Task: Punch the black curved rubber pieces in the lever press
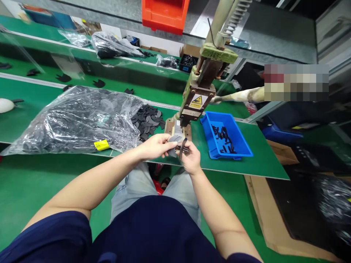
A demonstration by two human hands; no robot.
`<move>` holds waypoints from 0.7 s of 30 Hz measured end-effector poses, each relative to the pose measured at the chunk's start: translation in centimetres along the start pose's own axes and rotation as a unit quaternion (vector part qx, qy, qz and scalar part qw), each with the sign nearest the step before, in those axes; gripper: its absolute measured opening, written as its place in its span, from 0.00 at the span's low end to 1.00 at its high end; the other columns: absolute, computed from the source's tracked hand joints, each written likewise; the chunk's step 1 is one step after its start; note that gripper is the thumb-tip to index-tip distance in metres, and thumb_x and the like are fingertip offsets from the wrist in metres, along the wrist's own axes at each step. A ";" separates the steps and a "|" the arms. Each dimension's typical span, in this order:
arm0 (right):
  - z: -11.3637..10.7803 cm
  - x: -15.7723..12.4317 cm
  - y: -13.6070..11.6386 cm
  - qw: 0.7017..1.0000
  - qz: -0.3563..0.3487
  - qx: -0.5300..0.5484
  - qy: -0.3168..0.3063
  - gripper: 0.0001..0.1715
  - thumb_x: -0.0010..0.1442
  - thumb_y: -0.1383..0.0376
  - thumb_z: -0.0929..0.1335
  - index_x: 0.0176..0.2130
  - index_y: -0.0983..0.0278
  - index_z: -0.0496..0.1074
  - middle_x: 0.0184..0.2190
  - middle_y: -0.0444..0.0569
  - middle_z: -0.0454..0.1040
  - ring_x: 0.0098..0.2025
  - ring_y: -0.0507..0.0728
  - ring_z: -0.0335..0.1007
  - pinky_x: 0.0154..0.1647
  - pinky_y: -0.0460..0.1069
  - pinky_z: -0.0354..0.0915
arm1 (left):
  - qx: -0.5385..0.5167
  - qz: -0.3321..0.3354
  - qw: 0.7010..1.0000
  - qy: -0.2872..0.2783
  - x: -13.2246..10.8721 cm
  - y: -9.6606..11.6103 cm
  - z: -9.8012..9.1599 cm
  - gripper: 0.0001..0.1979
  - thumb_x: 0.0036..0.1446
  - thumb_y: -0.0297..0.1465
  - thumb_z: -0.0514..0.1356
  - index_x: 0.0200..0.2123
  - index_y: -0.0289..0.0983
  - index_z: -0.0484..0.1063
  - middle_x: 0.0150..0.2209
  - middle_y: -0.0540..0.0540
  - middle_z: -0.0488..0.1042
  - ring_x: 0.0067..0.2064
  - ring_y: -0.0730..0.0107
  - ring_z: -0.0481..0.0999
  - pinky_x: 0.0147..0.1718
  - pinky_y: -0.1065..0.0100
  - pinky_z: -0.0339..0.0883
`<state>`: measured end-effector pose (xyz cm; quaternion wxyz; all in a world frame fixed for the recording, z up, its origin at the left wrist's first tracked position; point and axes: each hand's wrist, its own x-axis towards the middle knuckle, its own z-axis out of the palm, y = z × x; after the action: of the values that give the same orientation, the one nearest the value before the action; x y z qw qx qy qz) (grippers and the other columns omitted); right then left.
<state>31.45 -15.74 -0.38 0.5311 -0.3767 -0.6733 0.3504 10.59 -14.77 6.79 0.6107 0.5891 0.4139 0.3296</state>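
Just in front of the hand press (196, 96), both my hands are close together over the table's front edge. My left hand (157, 146) pinches a flat grey plastic piece (173, 139) between thumb and fingers. In my right hand (192, 157) is a thin, curved black piece (183, 148), held upright by the fingertips beside the grey piece. I cannot tell whether the two pieces touch. To the left, a heap of dark curved pieces (148, 120) spills from a clear plastic bag (82, 120). A blue bin (229, 135) with small black parts stands right of the press.
The press lever (244, 95) sticks out to the right. A yellow label (101, 145) lies on the bag. Behind runs a green conveyor belt (82, 75) carrying scattered black pieces. An orange bin (165, 14) sits on the shelf above. Cardboard (263, 215) lies at lower right.
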 end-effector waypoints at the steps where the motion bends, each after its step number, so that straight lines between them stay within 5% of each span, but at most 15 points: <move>1: 0.3 0.0 -0.3 1.000 0.001 0.001 0.009 0.20 0.63 0.48 0.76 0.41 0.60 0.74 0.39 0.46 0.80 0.40 0.54 0.78 0.44 0.52 0.77 | 0.004 0.002 1.000 -0.005 -0.3 0.1 0.3 0.21 0.61 0.48 0.70 0.35 0.36 0.74 0.28 0.50 0.75 0.25 0.73 0.75 0.22 0.73 0.69; 7: 0.7 -0.7 -1.1 0.999 -0.027 -0.019 0.037 0.15 0.68 0.52 0.72 0.38 0.60 0.73 0.38 0.47 0.79 0.41 0.54 0.76 0.45 0.52 0.75 | -0.011 -0.019 1.000 -0.021 -0.8 0.5 1.0 0.20 0.60 0.48 0.70 0.35 0.37 0.73 0.25 0.51 0.74 0.23 0.74 0.74 0.21 0.74 0.68; 15: -1.5 -0.3 -2.2 0.987 -0.088 -0.132 -0.028 0.08 0.70 0.59 0.70 0.46 0.59 0.77 0.41 0.50 0.82 0.43 0.57 0.78 0.48 0.54 0.74 | 0.032 -0.070 0.997 -0.026 0.3 0.2 -0.2 0.24 0.59 0.52 0.70 0.32 0.39 0.69 0.23 0.53 0.70 0.23 0.72 0.72 0.22 0.71 0.66; 18: -2.2 -0.3 -2.1 0.977 -0.121 -0.171 -0.039 0.07 0.69 0.61 0.70 0.46 0.59 0.78 0.42 0.52 0.82 0.45 0.59 0.78 0.49 0.56 0.74 | 0.096 -0.003 0.994 0.043 0.0 0.1 -0.2 0.21 0.61 0.50 0.68 0.35 0.39 0.71 0.29 0.51 0.74 0.28 0.70 0.74 0.28 0.68 0.69; 21: -2.4 -0.4 -1.8 0.969 -0.145 -0.195 -0.052 0.07 0.69 0.63 0.70 0.46 0.60 0.78 0.43 0.53 0.83 0.45 0.59 0.78 0.48 0.57 0.74 | 0.219 0.131 0.955 0.152 -0.5 0.4 0.2 0.17 0.64 0.47 0.67 0.38 0.40 0.73 0.37 0.48 0.75 0.37 0.68 0.74 0.38 0.65 0.70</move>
<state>33.63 -16.71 1.47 0.4567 -0.3528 -0.8026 0.1506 10.58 -15.30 7.25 0.3483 0.7004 0.4830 0.3935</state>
